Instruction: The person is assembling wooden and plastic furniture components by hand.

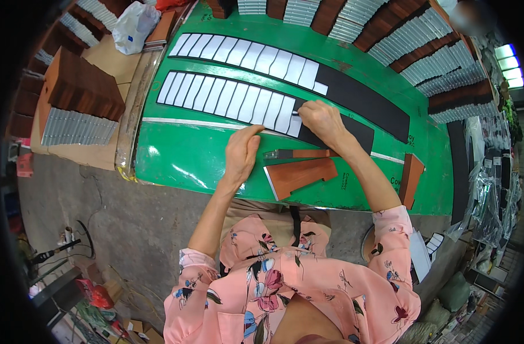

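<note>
Two long black strips lie across the green table, each partly covered by a row of white curved pieces. My right hand presses a white piece onto the near strip at the end of its row. My left hand rests flat on the green surface just below that strip, fingers together, holding nothing I can see. A brown stack of pieces with a silver edge lies by the table's near edge between my arms, and a thin brown bundle lies just above it.
Stacks of brown and silver pieces line the table's far edge and right side. More stacks sit on a board at the left, with a white plastic bag behind. A small brown stack stands at the near right. Clutter lies on the grey floor.
</note>
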A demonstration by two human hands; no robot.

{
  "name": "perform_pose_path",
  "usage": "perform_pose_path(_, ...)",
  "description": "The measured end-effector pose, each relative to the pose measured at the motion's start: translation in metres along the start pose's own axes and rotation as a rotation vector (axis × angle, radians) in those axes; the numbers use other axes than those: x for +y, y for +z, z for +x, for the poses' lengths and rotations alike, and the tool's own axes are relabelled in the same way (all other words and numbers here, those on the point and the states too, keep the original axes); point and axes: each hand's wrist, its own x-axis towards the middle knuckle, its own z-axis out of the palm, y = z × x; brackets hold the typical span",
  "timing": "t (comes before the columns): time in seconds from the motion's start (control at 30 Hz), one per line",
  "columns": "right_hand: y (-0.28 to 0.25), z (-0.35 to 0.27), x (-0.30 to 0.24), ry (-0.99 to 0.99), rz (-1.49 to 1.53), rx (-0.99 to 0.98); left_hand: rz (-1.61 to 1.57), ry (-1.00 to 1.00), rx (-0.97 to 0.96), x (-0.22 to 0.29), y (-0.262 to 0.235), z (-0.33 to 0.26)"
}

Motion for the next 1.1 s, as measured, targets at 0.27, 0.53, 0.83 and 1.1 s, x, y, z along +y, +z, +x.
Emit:
perform_pose_path(0.27,-0.008,0.002,0.005,-0.002,0.077,-0.072,0.197,0.314,-0.145,0.035,-0.023,-0.075)
perform_pose_path(0.53,-0.037,0.008,0.032,0.774,0.995,-0.199,0.398,0.495,-0.405,0.038,-0.015,-0.055)
perform_pose_path(0.83,-0.070,-0.156,-0.022,0.700,1.651,0.378,0.380,0.603,-0.316,0.025,-0.010,-0.054)
perform_pose_path(1.1,-0.077,-0.165,-0.069,0.913,1.714,0.323,-0.036,0.178,-0.248,0.024,-0.008,-0.066)
